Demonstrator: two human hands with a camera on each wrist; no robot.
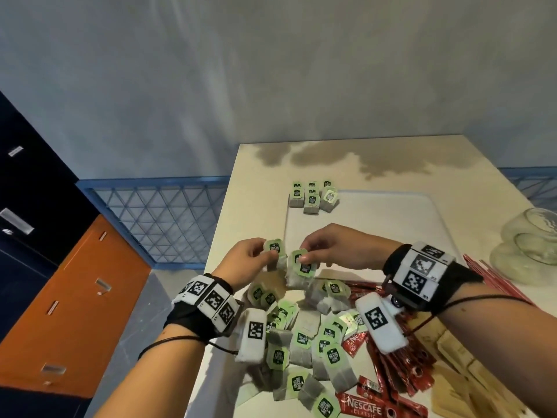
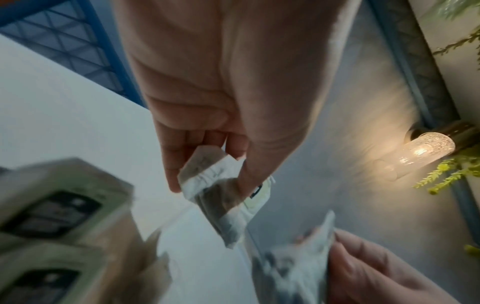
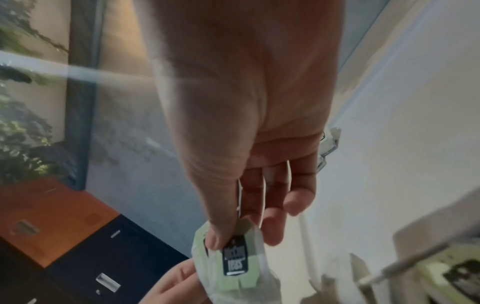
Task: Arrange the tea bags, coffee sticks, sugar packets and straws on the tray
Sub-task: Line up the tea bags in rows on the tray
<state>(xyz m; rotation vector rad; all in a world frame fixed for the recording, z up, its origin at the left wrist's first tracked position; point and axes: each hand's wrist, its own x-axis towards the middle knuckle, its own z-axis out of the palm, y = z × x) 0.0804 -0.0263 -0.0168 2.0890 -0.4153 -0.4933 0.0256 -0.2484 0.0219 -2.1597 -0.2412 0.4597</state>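
Observation:
My left hand [image 1: 256, 256] pinches a green-tagged tea bag [image 1: 275, 248] by its top, lifted above the heap; the left wrist view shows the same tea bag [image 2: 221, 197] hanging from thumb and fingers. Close to its right, my right hand [image 1: 319, 251] pinches a second tea bag [image 1: 302, 262], whose green tag [image 3: 233, 261] sits under my thumb. A heap of tea bags [image 1: 304, 339] lies on the table below both hands. Several tea bags [image 1: 312, 197] stand grouped at the far left corner of the white tray [image 1: 376, 218].
Red coffee sticks [image 1: 401, 366] lie right of the heap. Tan sugar packets [image 1: 464, 375] sit at the near right. Red straws [image 1: 488, 276] lie beside a glass bowl [image 1: 530, 242] at the right edge. The table's left edge drops toward orange and dark cabinets [image 1: 75, 297].

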